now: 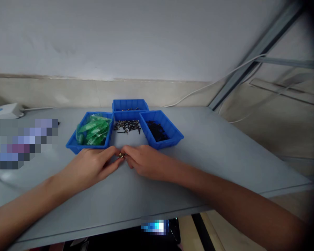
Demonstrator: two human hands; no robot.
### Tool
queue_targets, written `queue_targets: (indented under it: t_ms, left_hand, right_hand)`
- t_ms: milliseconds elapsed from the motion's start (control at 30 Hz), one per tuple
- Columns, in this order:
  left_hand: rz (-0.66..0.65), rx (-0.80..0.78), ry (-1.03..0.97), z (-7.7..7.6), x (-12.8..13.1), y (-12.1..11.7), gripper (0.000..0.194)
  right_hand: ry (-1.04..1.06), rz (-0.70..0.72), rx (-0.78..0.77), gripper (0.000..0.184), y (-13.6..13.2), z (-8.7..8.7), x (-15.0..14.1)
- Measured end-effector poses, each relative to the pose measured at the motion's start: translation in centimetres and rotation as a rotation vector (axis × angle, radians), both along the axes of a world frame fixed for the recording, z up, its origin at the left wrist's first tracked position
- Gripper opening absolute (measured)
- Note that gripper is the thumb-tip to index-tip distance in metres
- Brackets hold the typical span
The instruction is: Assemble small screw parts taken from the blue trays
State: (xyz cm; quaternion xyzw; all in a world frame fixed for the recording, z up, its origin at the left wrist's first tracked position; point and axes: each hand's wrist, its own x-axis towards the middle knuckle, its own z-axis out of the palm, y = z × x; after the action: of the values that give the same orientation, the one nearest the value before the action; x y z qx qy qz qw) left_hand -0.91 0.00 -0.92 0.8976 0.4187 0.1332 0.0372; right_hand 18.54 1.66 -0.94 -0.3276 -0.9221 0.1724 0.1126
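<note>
My left hand [98, 162] reaches in from the left, thumb and forefinger closed on a small brass-coloured metal part [121, 155]. Against it, my right hand [142, 158] is pinched with its fingers curled. The right fingertips touch the part, and whatever else they hold is hidden. Both hands are just above the grey table, in front of the blue bins. Just beyond them lies a loose pile of dark screws [128, 126] with shiny metal pieces among them.
Left of the pile, a blue bin [71, 143] holds green plastic packets [95, 129]. Another blue bin [174, 134] at right contains black pieces [157, 131]. A third bin [129, 104] behind has small metal parts. A white cable [188, 94] runs along the wall to a metal frame [240, 66].
</note>
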Motion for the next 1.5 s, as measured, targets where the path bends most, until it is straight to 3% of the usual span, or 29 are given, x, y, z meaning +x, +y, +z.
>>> queue_targets:
  t_ms: [733, 933, 1500]
  left_hand:
    - [0.083, -0.097, 0.145, -0.13, 0.08, 0.18, 0.023]
    - [0.053, -0.077, 0.174, -0.17, 0.19, 0.17, 0.024]
    - [0.003, -0.049, 0.168, 0.10, 0.37, 0.06, 0.025]
  right_hand:
    - [0.029, -0.080, 0.055, 0.015, -0.15, 0.43, -0.15]
    - [0.031, -0.056, 0.141, 0.017, -0.22, 0.35, -0.09]
    - [0.035, -0.047, 0.178, 0.017, -0.30, 0.22, -0.03]
